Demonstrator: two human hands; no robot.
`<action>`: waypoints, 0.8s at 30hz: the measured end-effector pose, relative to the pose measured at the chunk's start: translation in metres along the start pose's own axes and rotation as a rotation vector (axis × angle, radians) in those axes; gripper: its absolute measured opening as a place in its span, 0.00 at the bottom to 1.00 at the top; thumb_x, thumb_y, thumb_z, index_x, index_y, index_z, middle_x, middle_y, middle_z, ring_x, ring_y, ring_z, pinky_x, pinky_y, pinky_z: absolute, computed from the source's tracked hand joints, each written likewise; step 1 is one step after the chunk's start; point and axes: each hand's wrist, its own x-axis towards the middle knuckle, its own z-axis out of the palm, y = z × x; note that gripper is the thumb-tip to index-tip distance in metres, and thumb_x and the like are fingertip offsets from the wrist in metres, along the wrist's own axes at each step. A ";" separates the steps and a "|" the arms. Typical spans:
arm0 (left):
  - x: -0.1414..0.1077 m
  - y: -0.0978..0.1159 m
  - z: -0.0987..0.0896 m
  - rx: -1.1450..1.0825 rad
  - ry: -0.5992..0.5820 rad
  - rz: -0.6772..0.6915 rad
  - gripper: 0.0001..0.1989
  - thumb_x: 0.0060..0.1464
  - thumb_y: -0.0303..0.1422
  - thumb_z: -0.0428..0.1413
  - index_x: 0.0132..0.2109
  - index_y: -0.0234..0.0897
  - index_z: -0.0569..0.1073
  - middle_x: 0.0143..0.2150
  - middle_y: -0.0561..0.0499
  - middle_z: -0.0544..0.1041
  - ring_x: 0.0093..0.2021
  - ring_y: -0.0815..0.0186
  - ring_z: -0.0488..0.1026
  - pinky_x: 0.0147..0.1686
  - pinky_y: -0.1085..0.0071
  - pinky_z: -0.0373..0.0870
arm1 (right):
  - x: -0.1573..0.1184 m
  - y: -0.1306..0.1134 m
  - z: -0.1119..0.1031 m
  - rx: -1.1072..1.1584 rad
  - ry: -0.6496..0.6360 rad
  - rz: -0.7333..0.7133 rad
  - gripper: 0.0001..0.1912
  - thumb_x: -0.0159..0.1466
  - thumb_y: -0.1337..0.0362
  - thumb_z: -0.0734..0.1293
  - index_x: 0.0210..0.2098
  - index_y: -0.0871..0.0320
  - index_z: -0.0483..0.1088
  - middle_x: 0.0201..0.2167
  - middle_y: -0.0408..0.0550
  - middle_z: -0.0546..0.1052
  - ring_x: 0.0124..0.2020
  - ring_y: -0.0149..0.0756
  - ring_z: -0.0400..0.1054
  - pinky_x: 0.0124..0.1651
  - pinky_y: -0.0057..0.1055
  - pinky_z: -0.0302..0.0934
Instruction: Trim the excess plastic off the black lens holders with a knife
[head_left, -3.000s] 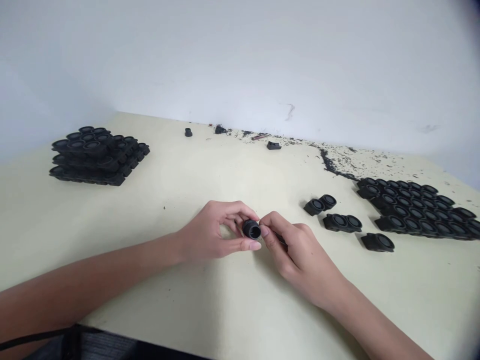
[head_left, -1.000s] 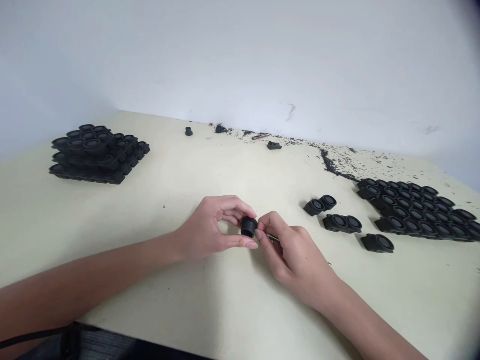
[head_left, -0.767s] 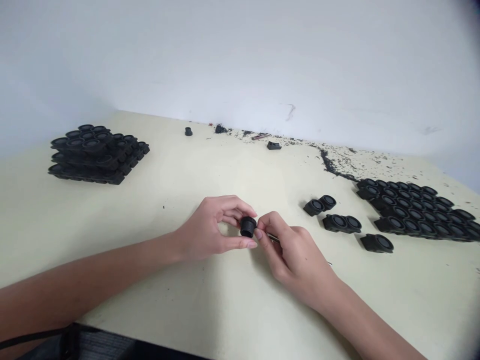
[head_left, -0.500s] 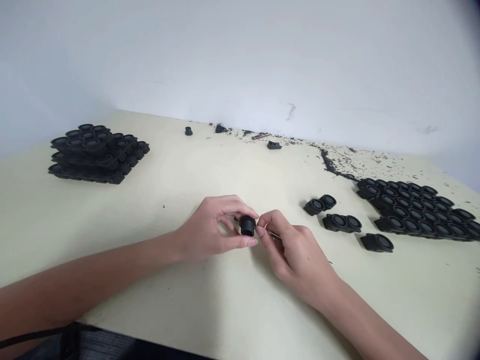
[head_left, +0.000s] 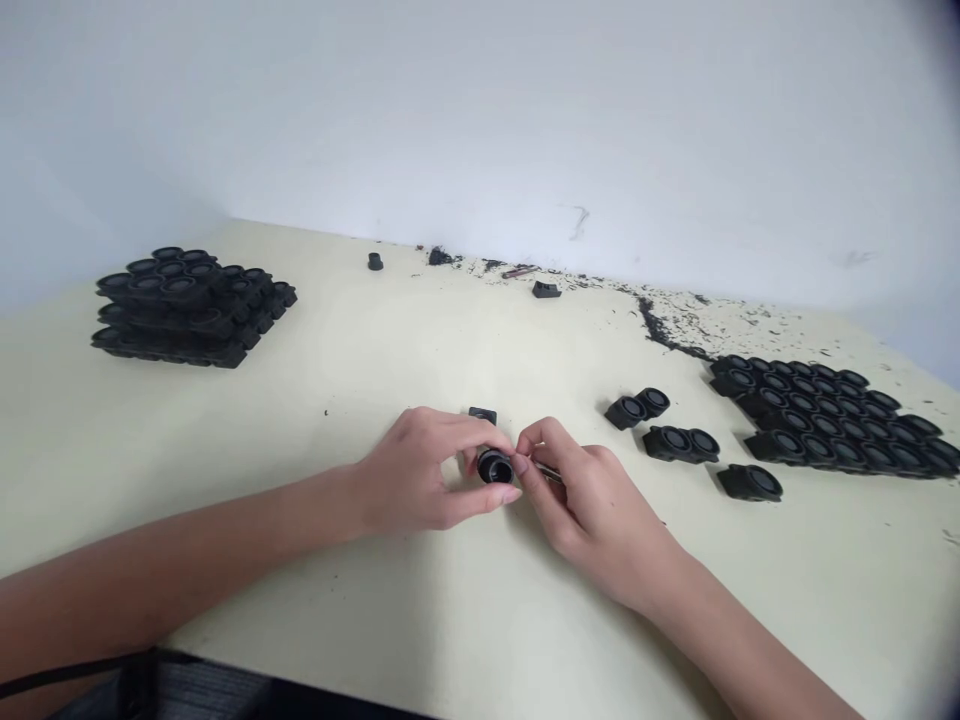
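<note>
Hollow part (head_left: pixel 495 466) in left hand (head_left: pixel 435 470): black, plastic- or rubber-like, dull sheen at the rim. Slim tool (head_left: pixel 550 471) in right hand (head_left: pixel 589 500) — metallic glint, mostly covered. Ringed pieces (head_left: pixel 681 444) right of the grip: black, matt, plastic- or rubber-like. Tabletop (head_left: pixel 420 340) beneath: smooth, low sheen. Shavings (head_left: pixel 657 328) beyond the grip — rough, matt. Wall (head_left: pixel 480 120) behind: smooth, matt, scuffed.

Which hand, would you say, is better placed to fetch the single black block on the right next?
Probably the right hand: it is nearer the block, though holding a slim tool; the left hand grips a cylinder.
</note>
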 end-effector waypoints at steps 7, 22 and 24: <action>0.001 -0.003 -0.001 0.070 0.039 0.015 0.08 0.55 0.34 0.62 0.41 0.37 0.80 0.38 0.51 0.76 0.35 0.73 0.72 0.38 0.73 0.70 | 0.001 0.003 -0.006 0.000 0.054 -0.037 0.09 0.71 0.58 0.57 0.38 0.56 0.60 0.21 0.37 0.66 0.21 0.25 0.53 0.26 0.27 0.47; 0.006 -0.009 -0.010 0.122 0.052 0.102 0.06 0.57 0.32 0.60 0.41 0.36 0.80 0.38 0.51 0.78 0.33 0.73 0.73 0.35 0.74 0.70 | 0.003 0.004 -0.004 -0.048 0.030 -0.100 0.07 0.68 0.65 0.59 0.36 0.58 0.67 0.34 0.44 0.71 0.31 0.27 0.61 0.33 0.29 0.53; 0.006 -0.010 -0.012 0.141 0.020 0.088 0.08 0.58 0.34 0.60 0.42 0.37 0.80 0.38 0.51 0.79 0.35 0.72 0.74 0.37 0.74 0.70 | 0.004 0.005 -0.003 -0.073 0.027 -0.104 0.07 0.69 0.64 0.59 0.37 0.58 0.68 0.35 0.44 0.71 0.32 0.29 0.61 0.33 0.29 0.53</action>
